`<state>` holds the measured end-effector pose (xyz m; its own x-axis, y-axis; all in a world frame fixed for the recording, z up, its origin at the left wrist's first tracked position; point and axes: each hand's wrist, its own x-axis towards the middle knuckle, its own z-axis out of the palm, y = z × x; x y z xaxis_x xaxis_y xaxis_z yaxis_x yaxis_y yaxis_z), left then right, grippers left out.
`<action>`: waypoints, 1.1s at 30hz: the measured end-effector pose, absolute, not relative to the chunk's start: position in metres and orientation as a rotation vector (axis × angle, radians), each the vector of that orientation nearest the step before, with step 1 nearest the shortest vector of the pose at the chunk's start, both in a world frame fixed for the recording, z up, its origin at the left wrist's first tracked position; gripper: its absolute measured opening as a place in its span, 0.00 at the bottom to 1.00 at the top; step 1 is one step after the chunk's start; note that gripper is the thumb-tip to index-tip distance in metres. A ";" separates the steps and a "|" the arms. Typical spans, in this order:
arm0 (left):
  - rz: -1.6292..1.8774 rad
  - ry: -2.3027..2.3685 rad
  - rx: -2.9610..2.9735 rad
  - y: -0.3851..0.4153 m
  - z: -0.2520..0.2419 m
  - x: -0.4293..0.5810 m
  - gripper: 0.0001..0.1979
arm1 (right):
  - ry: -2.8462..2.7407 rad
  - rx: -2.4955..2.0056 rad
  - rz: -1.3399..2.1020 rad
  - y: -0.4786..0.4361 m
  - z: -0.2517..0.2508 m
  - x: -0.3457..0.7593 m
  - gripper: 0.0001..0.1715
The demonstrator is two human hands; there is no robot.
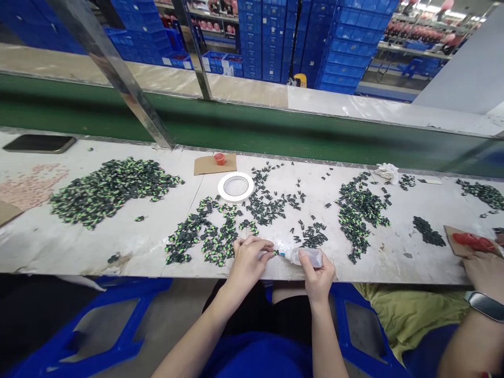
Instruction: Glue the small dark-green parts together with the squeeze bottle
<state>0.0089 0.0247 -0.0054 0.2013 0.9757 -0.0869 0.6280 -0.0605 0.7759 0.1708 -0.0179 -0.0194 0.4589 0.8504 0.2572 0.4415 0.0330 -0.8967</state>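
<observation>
My left hand (249,262) is pinched on a small black-and-green part (276,252) close to the table's front edge. In my right hand (319,278) lies a translucent squeeze bottle (311,256), tilted on its side. The bottle's blue tip (282,254) points left and meets or nearly meets the small part; I cannot tell which. Left of my left hand spreads a pile of black-and-green parts (218,241). Behind my hands are loose plain black pieces (314,235) and a white roll of tape (236,187).
A big heap of black-and-green parts (114,189) occupies the left side, with pink pieces (33,184) and a phone (39,143) beyond. Red material sits on cardboard (205,165). Another pile (360,210) stands to the right. A co-worker's hand (486,273) rests at far right. A metal post (129,89) rises behind.
</observation>
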 end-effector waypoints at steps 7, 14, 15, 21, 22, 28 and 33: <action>0.676 1.500 1.797 0.024 -0.009 0.009 0.05 | -1.138 -1.601 0.438 -0.018 -0.018 0.171 0.21; 0.639 1.514 1.791 0.024 -0.006 0.009 0.06 | -1.134 -1.612 0.446 -0.018 -0.018 0.170 0.20; 0.637 1.516 1.794 0.024 -0.006 0.009 0.06 | -1.128 -1.615 0.447 -0.018 -0.019 0.170 0.21; 0.622 1.493 1.831 0.024 -0.006 0.009 0.06 | -0.941 -1.555 0.511 -0.019 -0.024 0.172 0.21; 0.616 1.481 1.849 0.024 -0.007 0.008 0.07 | -0.882 -1.511 0.527 -0.019 -0.025 0.174 0.20; 0.589 1.472 1.954 0.022 -0.010 0.007 0.08 | -0.836 -1.396 0.556 -0.014 -0.019 0.171 0.21; 0.630 1.489 2.018 0.016 -0.013 0.009 0.03 | -0.978 -1.360 0.652 0.006 -0.014 0.147 0.26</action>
